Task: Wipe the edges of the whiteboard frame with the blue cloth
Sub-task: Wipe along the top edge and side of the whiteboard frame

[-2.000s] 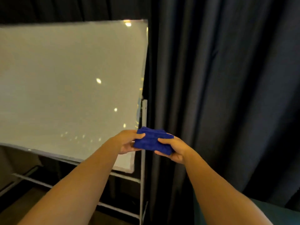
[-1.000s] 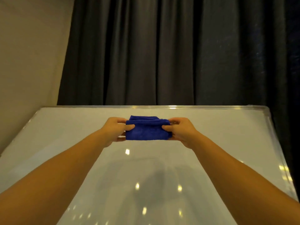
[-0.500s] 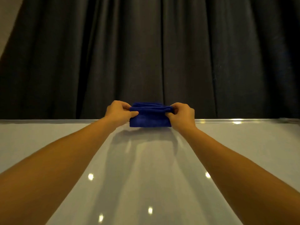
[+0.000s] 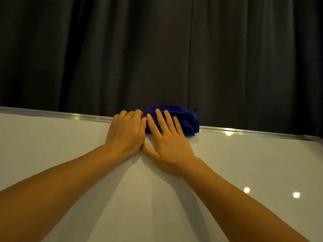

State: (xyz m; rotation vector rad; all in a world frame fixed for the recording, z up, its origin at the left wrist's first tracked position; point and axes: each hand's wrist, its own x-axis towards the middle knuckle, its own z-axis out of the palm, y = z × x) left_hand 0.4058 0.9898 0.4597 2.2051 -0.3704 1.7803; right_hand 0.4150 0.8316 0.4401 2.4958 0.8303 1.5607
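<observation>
The folded blue cloth (image 4: pixel 187 120) lies draped over the top edge of the whiteboard frame (image 4: pixel 244 132), a thin silver strip running across the view. My right hand (image 4: pixel 167 140) lies flat on the cloth with fingers spread, pressing it against the frame. Beside it, my left hand (image 4: pixel 126 132) touches the cloth's left end, its fingers curled over the frame; whether it grips the cloth is hidden. The white board surface (image 4: pixel 70 163) fills the lower half of the view.
A dark grey curtain (image 4: pixel 157 49) hangs close behind the whiteboard across the whole upper view. The frame's top right corner (image 4: pixel 312 137) shows at the right edge. Ceiling lights reflect as small spots on the board.
The cloth, held between both hands just above the top edge, now lies over the frame. My right hand has opened flat on it, and the view has shifted so the frame slopes down to the right.
</observation>
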